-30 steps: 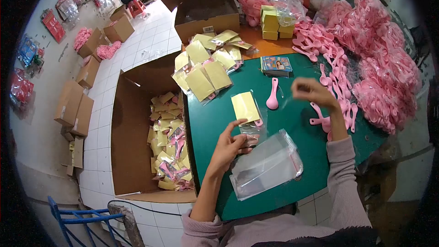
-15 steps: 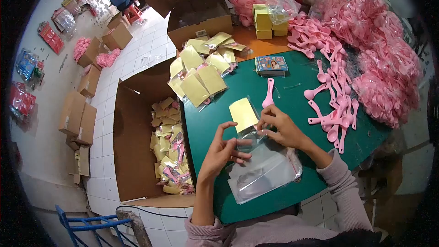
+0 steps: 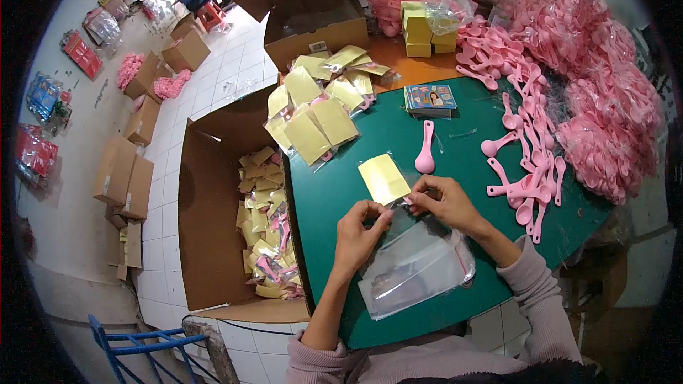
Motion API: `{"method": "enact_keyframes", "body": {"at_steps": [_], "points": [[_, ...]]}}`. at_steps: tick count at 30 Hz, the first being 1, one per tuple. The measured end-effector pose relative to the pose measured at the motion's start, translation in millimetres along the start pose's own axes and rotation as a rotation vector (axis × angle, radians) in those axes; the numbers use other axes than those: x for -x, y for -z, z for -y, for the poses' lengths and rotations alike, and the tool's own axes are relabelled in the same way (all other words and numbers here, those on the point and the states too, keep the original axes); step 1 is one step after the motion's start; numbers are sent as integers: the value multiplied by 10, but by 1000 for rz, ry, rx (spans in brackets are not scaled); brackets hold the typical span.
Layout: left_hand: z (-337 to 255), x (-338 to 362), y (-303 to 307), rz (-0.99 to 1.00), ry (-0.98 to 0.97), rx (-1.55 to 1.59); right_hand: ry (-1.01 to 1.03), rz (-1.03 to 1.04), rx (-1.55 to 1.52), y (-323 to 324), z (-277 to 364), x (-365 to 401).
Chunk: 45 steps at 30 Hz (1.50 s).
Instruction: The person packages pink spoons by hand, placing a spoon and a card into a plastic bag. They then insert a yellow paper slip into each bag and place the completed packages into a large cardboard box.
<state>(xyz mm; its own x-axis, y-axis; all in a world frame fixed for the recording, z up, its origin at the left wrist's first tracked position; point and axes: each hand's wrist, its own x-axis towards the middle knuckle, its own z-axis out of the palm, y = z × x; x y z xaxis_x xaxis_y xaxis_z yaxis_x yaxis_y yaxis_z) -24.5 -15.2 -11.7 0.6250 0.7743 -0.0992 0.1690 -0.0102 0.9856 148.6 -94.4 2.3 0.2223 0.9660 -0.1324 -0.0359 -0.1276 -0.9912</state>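
Both hands are in tight at the near end of the yellow-card packet, and this is all fingertip work! The packet lies on the green table, its yellow face just beyond the fingers, its clear lower edge right at them. On one side, the right hand has thumb and forefinger pinched on that film by the near right corner. Across from it, the left hand brings thumb and forefinger narrow at the near left corner, tips almost meeting; whether film is caught between them, I cannot tell. Only a small gap parts the two sets of fingertips. Directly below, between the wrists, sits the stack of clear bags. Beyond the packet, up and to the right, a lone pink spoon lies near, handle pointing away, with the printed cards piled farther back and loose spoons well off to the right.
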Motion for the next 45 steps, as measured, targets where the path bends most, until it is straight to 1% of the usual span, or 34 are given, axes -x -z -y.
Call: {"method": "enact_keyframes", "body": {"at_steps": [1,2,4,5,7,9,11,12,14,17,19,20,21,22,23,24,25,26,27,28,30,31,32,33,34,36,40,42,45], "points": [[31,-11,10,-25,-4,-59,-4,-64,-53,-25,-19,-2],[49,-13,16,-49,-7,-117,-6,-64,-54,-41,-17,-5],[21,-8,16,-63,30,-113,-20,-146,39,-64,-13,-4],[0,-6,15,-78,65,-108,-21,-146,39,-67,-20,-8],[-35,2,23,-82,76,-124,26,-186,99,-73,-39,-23],[-30,-1,13,-85,85,-142,21,-195,114,-79,-6,-16],[19,2,-27,-163,-11,125,16,-204,129,-89,-4,-20],[21,8,-24,-163,-12,125,32,-186,140,-96,-24,-28],[19,15,-16,-126,-39,-4,49,-170,151,-110,-40,-31],[-9,14,-18,-81,-72,-37,73,-175,183,-118,-14,-18],[-5,4,18,-71,-64,-87,25,-122,326,-103,88,-7],[-12,-12,47,-62,-59,-135,30,-126,327,-58,103,-47],[-43,-57,99,-61,-66,-135,164,-161,480,28,103,-111],[-92,-128,175,-127,-156,-161,296,-193,634,122,96,-184],[-135,-178,240,-194,-242,-186,352,-246,738,233,90,-293],[-186,-204,295,-194,-238,-184,406,-297,841,348,75,-398],[-260,-210,352,-409,-370,-546,402,-294,838,445,48,-465],[-350,-194,387,-624,-504,-913,478,-283,972,540,35,-538],[-466,-114,391,-631,-510,-915,560,-274,1108,612,34,-587],[-603,34,385,-373,-549,-657,569,-280,1107,664,25,-603],[-846,397,299,150,-603,-109,530,-248,1238,728,-15,-598],[-860,619,235,402,-622,189,529,-241,1240,744,-17,-582],[-212,910,386,802,-675,217,536,-255,1258,750,-15,-551],[-619,960,346,913,-776,541,541,-268,1274,745,-19,-515],[-915,974,276,927,-862,728,535,-255,1274,739,-11,-488],[-1210,1039,150,919,-948,884,516,-229,1243,737,28,-483],[-1469,1113,-286,787,-993,935,503,-173,1172,787,-39,-509],[-1552,1150,-445,739,-1028,964,527,-188,1156,787,-63,-536],[-1628,1161,-569,738,-1046,1000,509,-183,1155,766,-42,-529]]}}
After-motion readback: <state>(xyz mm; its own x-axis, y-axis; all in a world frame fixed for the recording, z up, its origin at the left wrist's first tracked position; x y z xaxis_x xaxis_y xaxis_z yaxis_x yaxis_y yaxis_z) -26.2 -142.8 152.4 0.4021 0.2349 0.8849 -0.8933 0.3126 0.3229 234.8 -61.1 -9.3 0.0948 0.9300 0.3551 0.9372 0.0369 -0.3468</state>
